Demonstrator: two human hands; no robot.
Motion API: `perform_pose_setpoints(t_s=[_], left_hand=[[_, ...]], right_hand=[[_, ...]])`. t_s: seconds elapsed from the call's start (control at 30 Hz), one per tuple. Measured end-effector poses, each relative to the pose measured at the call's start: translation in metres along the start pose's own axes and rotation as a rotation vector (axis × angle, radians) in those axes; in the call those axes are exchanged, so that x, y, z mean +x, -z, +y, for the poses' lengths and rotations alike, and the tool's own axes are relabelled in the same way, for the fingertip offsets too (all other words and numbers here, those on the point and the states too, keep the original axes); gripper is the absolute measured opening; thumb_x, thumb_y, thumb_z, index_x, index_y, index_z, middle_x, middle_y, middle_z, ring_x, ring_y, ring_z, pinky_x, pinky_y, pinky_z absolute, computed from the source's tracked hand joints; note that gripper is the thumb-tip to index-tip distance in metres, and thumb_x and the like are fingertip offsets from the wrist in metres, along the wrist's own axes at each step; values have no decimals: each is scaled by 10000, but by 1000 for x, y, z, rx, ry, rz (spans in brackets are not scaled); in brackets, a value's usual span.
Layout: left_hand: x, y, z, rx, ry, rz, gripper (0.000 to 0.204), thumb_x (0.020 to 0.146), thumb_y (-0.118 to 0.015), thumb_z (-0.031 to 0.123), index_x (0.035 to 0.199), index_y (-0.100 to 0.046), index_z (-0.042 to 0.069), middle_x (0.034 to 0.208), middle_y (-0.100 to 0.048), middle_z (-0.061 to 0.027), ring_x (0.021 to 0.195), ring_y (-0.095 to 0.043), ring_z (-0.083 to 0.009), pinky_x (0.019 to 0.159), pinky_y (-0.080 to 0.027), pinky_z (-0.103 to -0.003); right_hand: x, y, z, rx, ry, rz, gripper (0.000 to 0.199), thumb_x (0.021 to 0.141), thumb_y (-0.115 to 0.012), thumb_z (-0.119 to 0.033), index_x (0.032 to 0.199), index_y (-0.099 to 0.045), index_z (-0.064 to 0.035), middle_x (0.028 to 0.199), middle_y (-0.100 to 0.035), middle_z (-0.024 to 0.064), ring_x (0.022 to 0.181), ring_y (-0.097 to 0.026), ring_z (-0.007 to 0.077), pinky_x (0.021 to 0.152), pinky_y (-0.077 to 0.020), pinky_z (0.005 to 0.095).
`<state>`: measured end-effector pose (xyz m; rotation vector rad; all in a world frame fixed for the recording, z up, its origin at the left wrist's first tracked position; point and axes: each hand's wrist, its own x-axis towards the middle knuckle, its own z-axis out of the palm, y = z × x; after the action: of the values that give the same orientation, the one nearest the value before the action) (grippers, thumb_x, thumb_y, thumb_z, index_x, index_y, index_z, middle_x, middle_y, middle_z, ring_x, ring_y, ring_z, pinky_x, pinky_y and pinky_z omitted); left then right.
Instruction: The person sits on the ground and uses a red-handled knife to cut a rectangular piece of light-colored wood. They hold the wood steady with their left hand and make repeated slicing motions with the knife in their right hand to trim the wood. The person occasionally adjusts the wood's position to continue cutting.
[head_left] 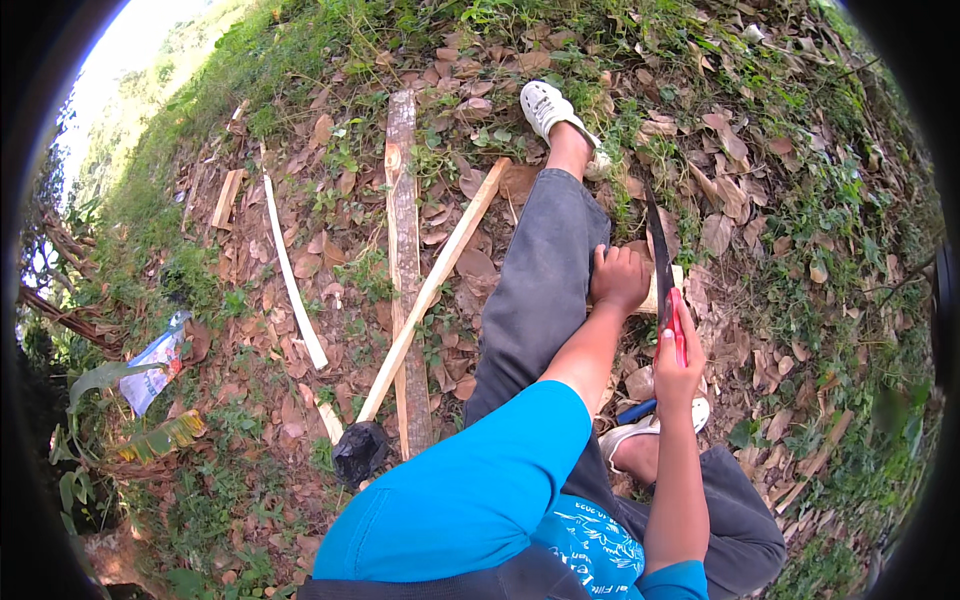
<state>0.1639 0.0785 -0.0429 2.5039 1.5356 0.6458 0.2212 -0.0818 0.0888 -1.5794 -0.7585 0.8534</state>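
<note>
My right hand [678, 372] is closed round the red handle of a handsaw [660, 245]. The saw's dark blade points away from me, over a short pale piece of wood [655, 298]. Just left of the blade, my left hand [620, 278] presses down at this wood with bent fingers. It is partly hidden by the hand and the saw, so its full shape cannot be seen. My outstretched left leg in grey trousers [530, 270] lies alongside it. A blue tool handle [637, 412] shows beside my right shoe [640, 432].
Left of my leg, a pale squared stick [440, 285] crosses a long bark-faced board [402, 210]. A thin white strip [287, 265], a wood block [228, 198], a black plastic bag [360, 452] and a white-blue packet [155, 368] lie on leaf-strewn ground.
</note>
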Motion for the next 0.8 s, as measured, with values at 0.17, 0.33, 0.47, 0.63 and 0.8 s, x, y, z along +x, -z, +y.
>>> perform_pose_setpoints(t_s=[0.17,0.33,0.47,0.63,0.8], left_hand=[[1,-2,0,31,-7,5,241,953,-541,319,915,-679,125,966,-660,-70,1007,-604,-257,1081,-340,-531],[1,0,-3,19,-32,19,255,970,-533,321,930,-693,127,967,-674,-69,1002,-622,-257,1088,-352,-528],[3,9,-3,2,-68,-73,309,954,-557,325,1082,-707,88,1051,-704,-99,1038,-636,-274,1107,-373,-509],[19,27,-9,10,-47,-365,494,992,-516,479,1214,-677,69,1171,-703,-150,1154,-622,-311,1071,-389,-482],[40,65,-20,243,-234,-806,1153,724,-740,744,1566,-342,66,1509,-492,-161,1358,-506,-344,1196,-313,-541]], right_hand=[[-6,-10,0,-109,227,-17,529,954,-471,80,1481,-504,62,1478,-574,226,1359,-563,244,1125,-419,338],[-11,-3,-2,-88,73,-27,533,964,-501,52,1495,-515,20,1469,-591,180,1354,-559,231,1136,-397,328],[-7,-1,15,-156,208,9,521,957,-573,1,1477,-542,-2,1377,-650,170,1246,-622,217,1071,-437,308],[-5,8,21,-56,79,-18,570,942,-603,-29,1505,-516,-30,1361,-635,142,1206,-609,192,1049,-451,309],[-9,15,11,208,-117,-92,634,933,-591,-7,1551,-453,-32,1332,-631,95,1002,-614,120,922,-497,283]])
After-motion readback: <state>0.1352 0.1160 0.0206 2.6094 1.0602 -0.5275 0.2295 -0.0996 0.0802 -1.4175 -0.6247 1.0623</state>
